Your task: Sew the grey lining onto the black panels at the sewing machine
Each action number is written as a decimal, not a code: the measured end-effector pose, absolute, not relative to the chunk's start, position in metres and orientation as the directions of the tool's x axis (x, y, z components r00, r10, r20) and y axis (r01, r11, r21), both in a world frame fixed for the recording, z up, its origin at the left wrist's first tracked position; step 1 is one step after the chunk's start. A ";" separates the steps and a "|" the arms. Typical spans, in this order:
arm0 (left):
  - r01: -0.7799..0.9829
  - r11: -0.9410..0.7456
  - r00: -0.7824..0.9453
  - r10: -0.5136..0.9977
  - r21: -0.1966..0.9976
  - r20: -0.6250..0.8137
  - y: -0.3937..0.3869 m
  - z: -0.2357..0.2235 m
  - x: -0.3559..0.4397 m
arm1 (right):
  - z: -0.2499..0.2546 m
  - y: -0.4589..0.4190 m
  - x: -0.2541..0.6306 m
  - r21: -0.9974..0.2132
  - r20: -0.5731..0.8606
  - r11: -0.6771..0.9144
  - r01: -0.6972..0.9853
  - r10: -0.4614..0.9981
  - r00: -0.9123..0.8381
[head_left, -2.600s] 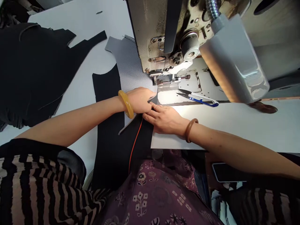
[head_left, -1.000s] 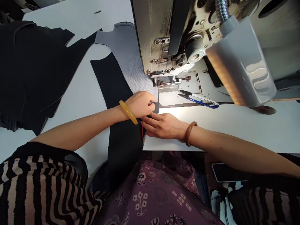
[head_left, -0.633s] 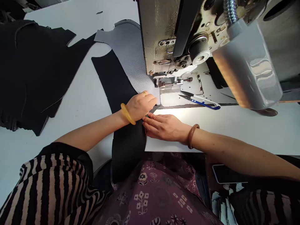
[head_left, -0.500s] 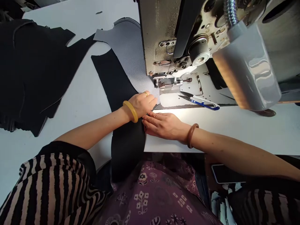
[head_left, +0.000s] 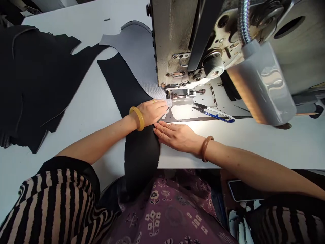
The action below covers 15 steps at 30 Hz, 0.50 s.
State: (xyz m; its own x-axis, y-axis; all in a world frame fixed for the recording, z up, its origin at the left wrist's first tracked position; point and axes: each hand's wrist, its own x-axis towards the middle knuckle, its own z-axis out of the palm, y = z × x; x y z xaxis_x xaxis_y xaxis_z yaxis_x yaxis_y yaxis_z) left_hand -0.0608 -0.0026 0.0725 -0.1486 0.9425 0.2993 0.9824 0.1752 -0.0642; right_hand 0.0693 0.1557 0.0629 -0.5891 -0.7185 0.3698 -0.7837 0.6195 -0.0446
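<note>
My left hand (head_left: 151, 112) lies palm down, fingers stretched out, on a long black fabric piece (head_left: 142, 152) beside the grey mesh fabric (head_left: 137, 51). Its fingertips reach the edge where the two pieces meet, just in front of the presser foot (head_left: 168, 94) of a sewing machine (head_left: 175, 40). My right hand (head_left: 176, 136) rests flat on the white table, fingers straight, fingertips touching the right edge of the black piece. Whether its thumb is under the fabric is hidden. The black piece hangs over the table's front edge toward my lap.
Thread snips (head_left: 214, 114) with blue and white handles lie right of the needle area. A lamp (head_left: 264, 84) on a flexible neck hangs over the machine bed. Black cut pieces (head_left: 38, 81) are stacked on the left. A phone (head_left: 245, 190) lies below the table edge at right.
My left hand has flattened from a curled grip and shifted slightly left. The lower part of the black piece has swung a little right. My right hand stays nearly in place.
</note>
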 end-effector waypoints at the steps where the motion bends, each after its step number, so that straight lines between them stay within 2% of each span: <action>1: 0.978 0.198 -0.169 0.938 -0.066 0.302 -0.003 0.072 -0.062 | 0.063 0.155 0.069 -0.050 0.379 0.619 -0.784 -0.714 -0.588; 5: 0.968 0.240 -0.210 0.936 -0.075 0.282 -0.002 0.070 -0.066 | 0.063 0.153 0.069 -0.037 0.462 0.629 -0.777 -0.678 -0.571; 9: 0.962 0.259 -0.227 0.934 -0.086 0.274 0.000 0.068 -0.071 | 0.065 0.152 0.069 -0.039 0.480 0.654 -0.755 -0.651 -0.588; 15: 0.951 0.306 -0.282 0.922 -0.052 0.264 0.006 0.064 -0.079 | 0.066 0.155 0.068 -0.070 0.554 0.637 -0.767 -0.615 -0.561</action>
State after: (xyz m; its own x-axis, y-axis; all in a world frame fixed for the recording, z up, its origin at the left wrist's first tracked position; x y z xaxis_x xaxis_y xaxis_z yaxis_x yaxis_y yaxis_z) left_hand -0.0788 0.0056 0.0638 -0.2825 0.9222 0.2642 0.9506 0.3060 -0.0517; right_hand 0.0677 0.1551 0.0661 -0.5615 -0.6151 0.5535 -0.7673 0.6375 -0.0699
